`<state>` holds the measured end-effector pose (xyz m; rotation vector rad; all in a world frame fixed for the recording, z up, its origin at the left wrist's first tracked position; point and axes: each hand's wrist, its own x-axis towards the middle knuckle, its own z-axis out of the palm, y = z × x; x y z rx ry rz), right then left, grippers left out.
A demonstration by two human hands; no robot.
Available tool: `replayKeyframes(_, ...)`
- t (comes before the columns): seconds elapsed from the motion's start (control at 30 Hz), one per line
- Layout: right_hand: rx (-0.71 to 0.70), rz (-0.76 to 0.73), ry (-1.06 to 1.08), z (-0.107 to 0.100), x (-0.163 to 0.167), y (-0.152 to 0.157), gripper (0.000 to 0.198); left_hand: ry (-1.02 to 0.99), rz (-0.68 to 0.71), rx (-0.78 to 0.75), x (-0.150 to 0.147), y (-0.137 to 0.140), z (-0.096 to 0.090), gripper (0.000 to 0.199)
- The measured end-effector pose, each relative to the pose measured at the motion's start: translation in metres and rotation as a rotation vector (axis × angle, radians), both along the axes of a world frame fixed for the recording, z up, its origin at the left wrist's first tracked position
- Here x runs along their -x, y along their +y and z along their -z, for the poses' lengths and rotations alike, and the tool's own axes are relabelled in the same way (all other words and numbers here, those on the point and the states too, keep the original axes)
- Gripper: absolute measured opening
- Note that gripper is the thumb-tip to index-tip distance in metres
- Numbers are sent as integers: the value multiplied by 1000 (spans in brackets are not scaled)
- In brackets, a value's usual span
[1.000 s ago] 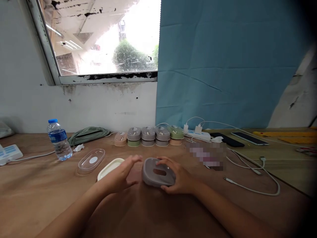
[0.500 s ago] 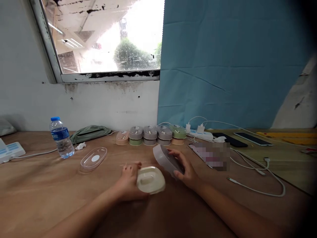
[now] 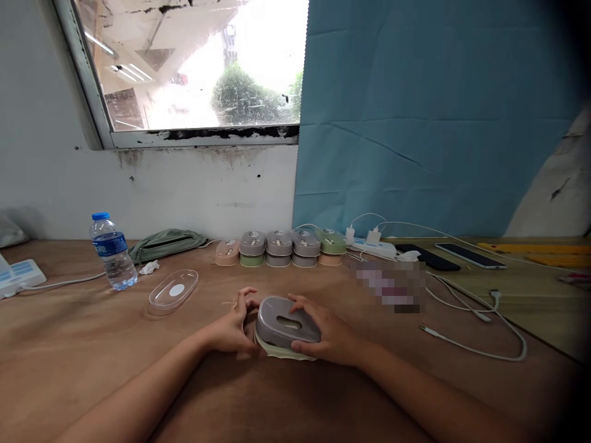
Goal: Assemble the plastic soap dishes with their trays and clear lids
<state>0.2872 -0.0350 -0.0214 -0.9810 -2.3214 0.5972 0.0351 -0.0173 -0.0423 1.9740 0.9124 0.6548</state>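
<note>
A grey oval plastic cover [image 3: 270, 317] with a slot in its top sits tilted over a cream oval base [image 3: 286, 353] in front of me. My right hand [image 3: 332, 335] grips the cover's right end, thumb at the near side and fingers over the far side. At the left end, my left hand [image 3: 233, 331] curls its thumb and fingers around the cream base. Much of the base is hidden under the cover. To the left, a clear oval lid [image 3: 188, 288] with a white round label lies on the wooden table [image 3: 92, 351].
Several small stacked oval boxes [image 3: 279, 245] line the wall. A water bottle [image 3: 113, 255] and a green pouch [image 3: 168, 247] stand left. On the right are a power strip [image 3: 376, 248], phones [image 3: 470, 256], white cables [image 3: 471, 352] and a blurred patch [image 3: 388, 288].
My right hand has brought the grey cover left and down, from apart and tipped up, onto the cream base. The base's open top is now covered.
</note>
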Motion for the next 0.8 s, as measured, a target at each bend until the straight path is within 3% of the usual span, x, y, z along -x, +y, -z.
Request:
replayKeyframes(0.2,-18,33,19,2,1,2,68,-47,-57,-11,-3,1,4,101)
replayKeyframes(0.37,12,-49,-102,-4,-1,-3,79,115,-68,-109,7,0,-6,106)
replayKeyframes(0.43,11,-79,-142,-6,-2,-4,78,229,-205,-223,18,4,-13,87)
replayKeyframes(0.5,8,-89,-155,-7,-2,-3,78,402,-434,-361,34,12,-20,65)
replayKeyframes(0.63,12,-86,-163,-5,-3,-1,79,851,-876,-468,72,32,-26,63)
replayKeyframes(0.7,18,-87,-170,-4,-4,-1,80,991,-972,-409,89,39,-26,63)
replayKeyframes(0.8,18,-94,-167,-4,-4,-1,79,1001,-952,-293,104,44,-28,45)
